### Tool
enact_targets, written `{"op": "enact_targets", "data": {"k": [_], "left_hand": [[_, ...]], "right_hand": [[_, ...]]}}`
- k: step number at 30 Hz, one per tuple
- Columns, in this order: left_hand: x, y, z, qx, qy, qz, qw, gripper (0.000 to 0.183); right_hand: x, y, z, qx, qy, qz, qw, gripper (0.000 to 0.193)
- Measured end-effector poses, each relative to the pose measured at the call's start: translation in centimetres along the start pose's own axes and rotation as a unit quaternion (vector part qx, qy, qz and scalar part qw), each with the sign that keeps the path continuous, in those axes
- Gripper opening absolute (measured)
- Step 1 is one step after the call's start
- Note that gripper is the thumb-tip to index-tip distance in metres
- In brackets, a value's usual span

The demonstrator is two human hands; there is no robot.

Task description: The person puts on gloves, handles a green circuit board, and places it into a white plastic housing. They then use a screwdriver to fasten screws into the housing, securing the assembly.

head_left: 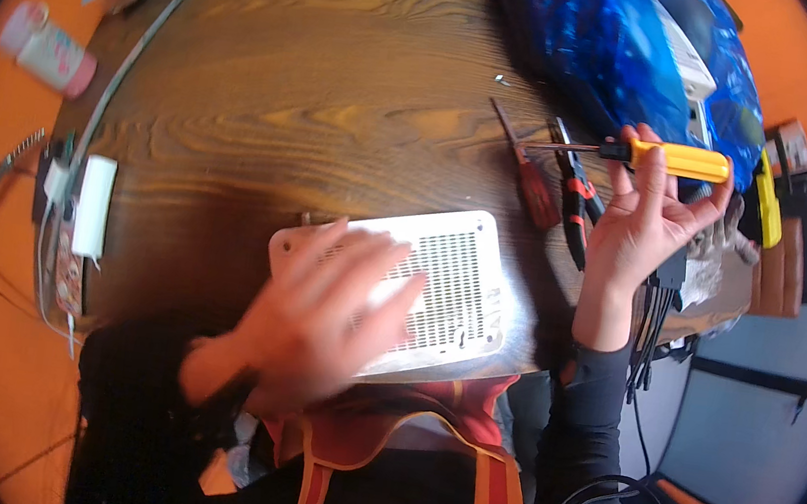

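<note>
My right hand (640, 226) is raised over the right side of the table, its fingers closed round the yellow handle of a screwdriver (687, 162). The screwdriver's thin shaft points left. Below and to the left lies a flat white plastic box (457, 269) with rows of vent slots, near the front edge. My left hand (333, 294), smeared by motion, is over the left part of this box with its fingers apart; whether it touches the box I cannot tell. A red-handled screwdriver (536, 190) and black-and-red pliers (573, 194) lie beyond the box, left of my right hand.
A blue plastic bag (581, 37) with white devices sits at the far right of the wooden table (273, 85). A yellow-handled tool (768, 201) and black cables (650, 333) are at right. Along the left edge are a grey cable (130, 57), a white block (95, 206) and a bottle (50, 53).
</note>
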State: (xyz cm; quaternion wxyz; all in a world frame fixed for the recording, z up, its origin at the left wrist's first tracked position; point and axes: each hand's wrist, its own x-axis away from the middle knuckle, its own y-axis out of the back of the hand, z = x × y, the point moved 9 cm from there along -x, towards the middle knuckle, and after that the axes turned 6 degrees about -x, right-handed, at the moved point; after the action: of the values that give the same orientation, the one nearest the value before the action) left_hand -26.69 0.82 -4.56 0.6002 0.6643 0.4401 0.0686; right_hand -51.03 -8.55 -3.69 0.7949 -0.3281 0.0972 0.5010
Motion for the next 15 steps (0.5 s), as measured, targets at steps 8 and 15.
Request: {"op": "enact_targets", "data": {"k": [8,15], "left_hand": [[-14.3,-6.7,9.5,0.021,-0.039,0.069,0.997,0.016],[-18.8,-10.9,10.7,-0.035,-0.015,0.001,0.999,0.014]], "right_hand": [[-1.4,2.7,-1.7,-0.047,-0.060,-0.040,0.996,0.068],[-0.8,1.6,-0.2,-0.107,-0.071,0.000,0.992,0.068]]}}
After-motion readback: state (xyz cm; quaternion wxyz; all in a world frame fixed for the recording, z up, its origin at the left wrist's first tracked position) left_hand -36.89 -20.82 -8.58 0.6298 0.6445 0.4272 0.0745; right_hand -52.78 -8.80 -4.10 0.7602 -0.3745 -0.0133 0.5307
